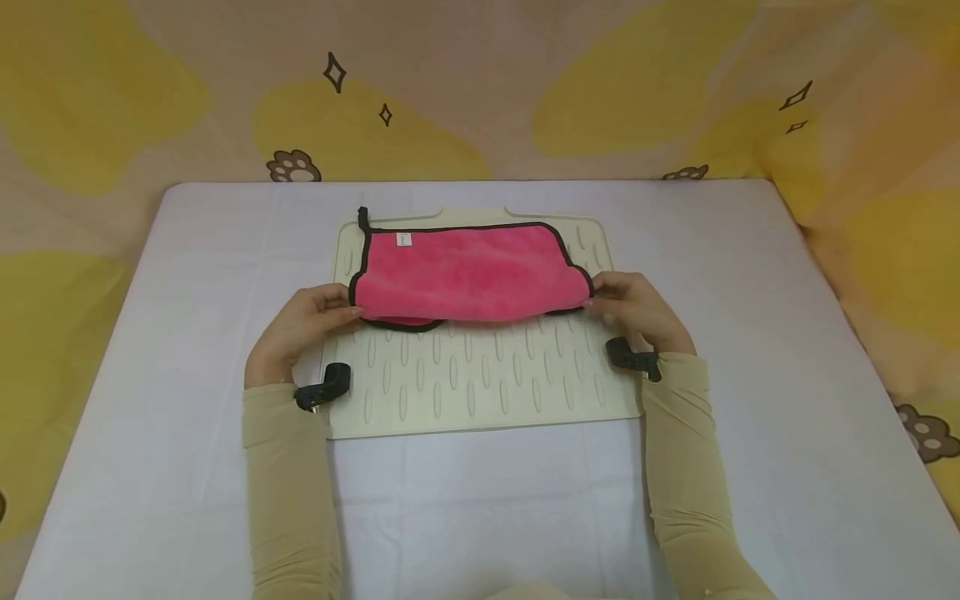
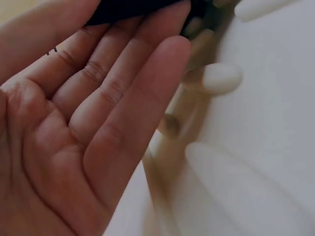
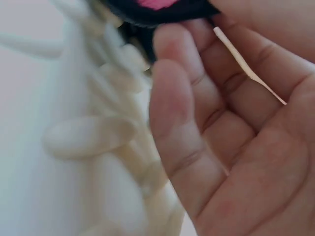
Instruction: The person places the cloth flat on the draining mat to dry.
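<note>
Pink cloth (image 1: pixel 472 271), edges (image 1: pixel 352 291) pinched by hands (image 1: pixel 297 325) (image 1: pixel 641 312), leaves room on the mat (image 1: pixel 487 404).

Looks like staged recording corner: white-covered table (image 1: pixel 480 500), paw-print backdrop (image 1: pixel 480 75) behind and at sides, wrist cameras (image 1: pixel 636 360).

A pink cloth (image 1: pixel 472 275) bound in black was held spread sideways over the far part of a cream ridged board (image 1: pixel 487 408), its left end pinched by the left hand (image 1: pixel 296 327), its right end by the right hand (image 1: pixel 641 308). A black-edged lower layer was exposed beneath its near left side. Its far left corner was marked by a black loop (image 1: pixel 363 219) and a white label (image 1: pixel 403 240).
</note>
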Available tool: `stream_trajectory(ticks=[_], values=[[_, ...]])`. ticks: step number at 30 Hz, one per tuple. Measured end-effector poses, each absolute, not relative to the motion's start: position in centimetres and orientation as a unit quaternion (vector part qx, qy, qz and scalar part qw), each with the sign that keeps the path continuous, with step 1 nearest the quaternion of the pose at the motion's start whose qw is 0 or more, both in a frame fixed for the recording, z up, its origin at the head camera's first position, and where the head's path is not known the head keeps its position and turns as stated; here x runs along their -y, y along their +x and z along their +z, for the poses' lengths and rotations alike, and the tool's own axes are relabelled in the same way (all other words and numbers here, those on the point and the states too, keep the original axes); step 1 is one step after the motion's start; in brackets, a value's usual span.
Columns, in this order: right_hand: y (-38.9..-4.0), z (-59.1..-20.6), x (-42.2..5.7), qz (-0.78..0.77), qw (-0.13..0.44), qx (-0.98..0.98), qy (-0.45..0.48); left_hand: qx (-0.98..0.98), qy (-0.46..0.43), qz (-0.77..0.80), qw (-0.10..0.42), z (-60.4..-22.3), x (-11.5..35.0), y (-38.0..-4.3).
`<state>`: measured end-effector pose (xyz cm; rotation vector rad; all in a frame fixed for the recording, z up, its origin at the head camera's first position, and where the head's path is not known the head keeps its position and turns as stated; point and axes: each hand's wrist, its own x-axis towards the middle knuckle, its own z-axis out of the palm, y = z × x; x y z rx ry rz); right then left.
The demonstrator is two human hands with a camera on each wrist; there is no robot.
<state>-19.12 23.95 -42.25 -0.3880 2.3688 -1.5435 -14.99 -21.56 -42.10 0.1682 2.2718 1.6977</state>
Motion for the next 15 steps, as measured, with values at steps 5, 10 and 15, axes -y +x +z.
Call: stream_trajectory(ticks=[5,10,15], values=[[-18.96,-41.78,-24.05,-0.583,0.130,-0.793,-0.119,-0.761,0.064,0.629,0.143,-41.94,21.68,-14.96],[-18.89,-41.64,-24.09,-0.608,0.132,-0.772,-0.128,-0.758,0.060,0.634,0.142,-41.76,21.84,-14.93],[-18.83,-41.53,-24.20,-0.636,0.130,-0.746,-0.149,-0.762,0.068,0.629,0.138,-41.60,22.05,-14.87]])
